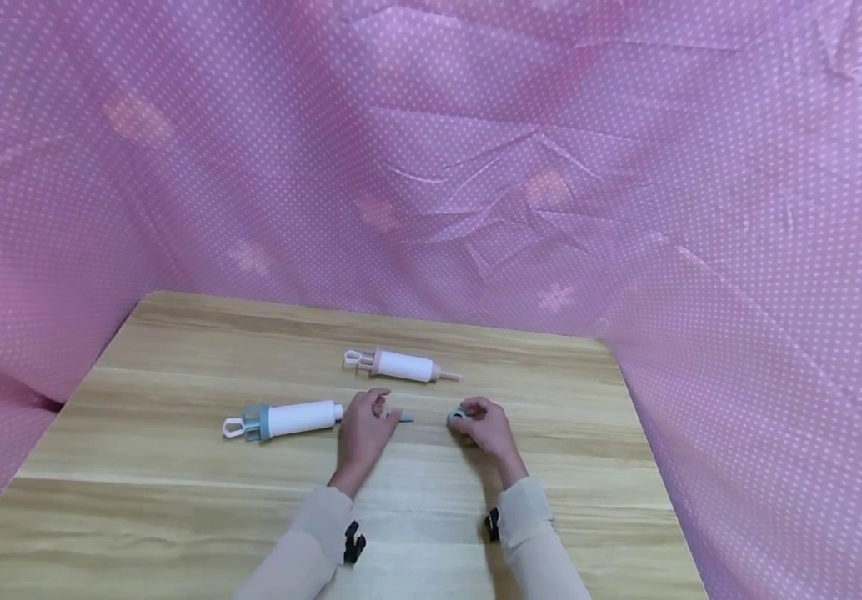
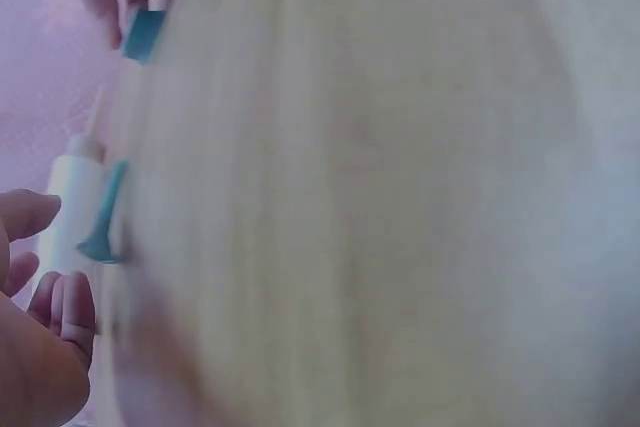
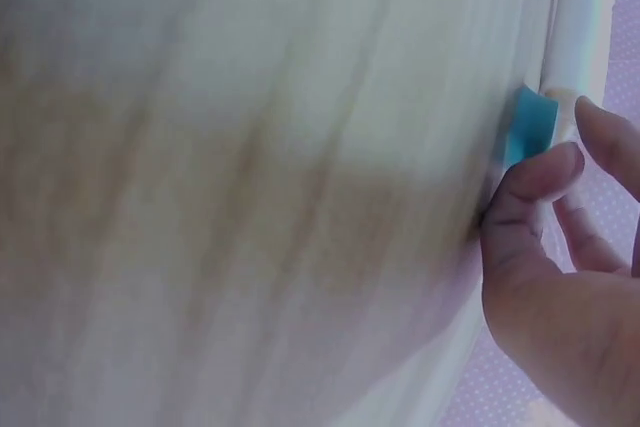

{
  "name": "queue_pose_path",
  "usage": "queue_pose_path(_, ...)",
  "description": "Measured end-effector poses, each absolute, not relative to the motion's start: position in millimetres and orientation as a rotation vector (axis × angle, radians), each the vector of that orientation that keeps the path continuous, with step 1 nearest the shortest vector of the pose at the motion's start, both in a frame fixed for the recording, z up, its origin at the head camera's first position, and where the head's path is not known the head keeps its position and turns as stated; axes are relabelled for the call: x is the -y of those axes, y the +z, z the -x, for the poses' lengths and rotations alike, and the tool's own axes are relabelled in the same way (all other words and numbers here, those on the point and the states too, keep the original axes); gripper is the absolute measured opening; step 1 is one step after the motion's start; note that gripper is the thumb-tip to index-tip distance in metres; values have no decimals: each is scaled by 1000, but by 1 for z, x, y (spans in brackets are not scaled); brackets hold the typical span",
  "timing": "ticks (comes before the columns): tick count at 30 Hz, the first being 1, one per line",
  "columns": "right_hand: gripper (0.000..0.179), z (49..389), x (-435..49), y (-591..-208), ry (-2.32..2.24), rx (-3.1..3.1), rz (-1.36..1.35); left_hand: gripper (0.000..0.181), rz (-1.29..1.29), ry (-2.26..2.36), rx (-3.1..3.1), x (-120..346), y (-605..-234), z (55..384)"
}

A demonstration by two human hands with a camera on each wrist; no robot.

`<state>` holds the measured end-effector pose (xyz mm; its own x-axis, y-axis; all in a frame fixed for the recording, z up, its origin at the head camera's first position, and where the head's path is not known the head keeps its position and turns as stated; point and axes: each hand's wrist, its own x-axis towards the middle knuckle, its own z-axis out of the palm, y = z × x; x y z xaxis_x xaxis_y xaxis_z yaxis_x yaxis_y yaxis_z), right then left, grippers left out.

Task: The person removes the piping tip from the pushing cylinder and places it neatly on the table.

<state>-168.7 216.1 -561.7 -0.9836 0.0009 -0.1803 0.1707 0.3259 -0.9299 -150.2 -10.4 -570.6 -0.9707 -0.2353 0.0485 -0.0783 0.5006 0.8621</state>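
Observation:
In the head view, my left hand (image 1: 363, 429) is above the table beside a small teal funnel-shaped nozzle (image 1: 406, 418). The left wrist view shows this nozzle lying on its side, apart from the loosely bent fingers (image 2: 75, 312), with nothing between them and the thumb. My right hand (image 1: 489, 429) holds a short teal ring (image 1: 457, 415) at the tabletop, thumb and fingers about it. Just left of my left hand lies a large toy syringe (image 1: 302, 418) with a white barrel, a teal collar and a white loop handle.
A second toy syringe (image 1: 404, 367), with a white barrel and pink collar and nozzle, lies behind the hands. Everything is on a wood-grain table (image 1: 176, 525). Pink dotted cloth (image 1: 476, 167) hangs round its back and sides.

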Motion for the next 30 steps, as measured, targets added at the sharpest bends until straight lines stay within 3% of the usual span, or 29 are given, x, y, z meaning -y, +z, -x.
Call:
queue_pose_path(8,32,181,-217,-548,-1804,-2546,-149,44,-141,-1540,2399,27,-541,169)
queue_pose_path(15,31,198,-200,-530,-1822,-2531,-92,49,-205,-1452,2445,53,-521,199)
queue_pose_path(30,41,230,-180,-534,-1782,-2423,-99,66,-264,-1604,2708,75,-509,233)
